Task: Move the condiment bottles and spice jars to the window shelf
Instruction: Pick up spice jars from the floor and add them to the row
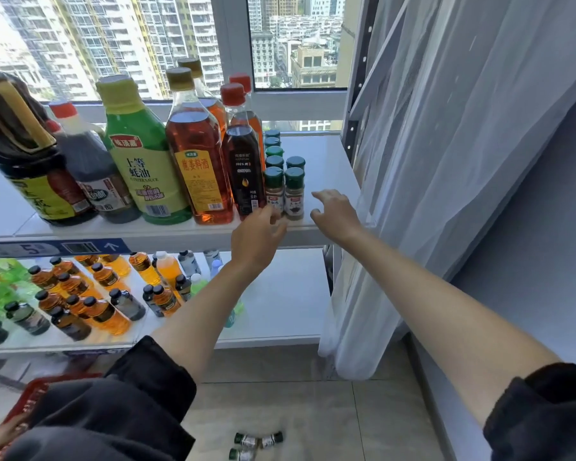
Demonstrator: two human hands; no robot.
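On the white window shelf [326, 161] stand large condiment bottles: a dark soy bottle [24, 154], a green oyster sauce bottle [140, 154], an amber cooking wine bottle [197, 161] and a dark red-capped bottle [243, 158]. To their right are several green-capped spice jars in two rows, the front pair [283, 191] at the shelf edge. My left hand [256, 234] is just in front of the front left jar, fingers apart, possibly touching it. My right hand [333, 211] hovers right of the jars, fingers apart, holding nothing. Three spice jars [256, 444] lie on the floor.
A lower shelf [280, 294] holds several small amber and dark bottles. A sheer white curtain [446, 161] hangs close on the right beside a metal rack post [356, 94]. A red basket [24, 404] sits at the lower left on the tiled floor.
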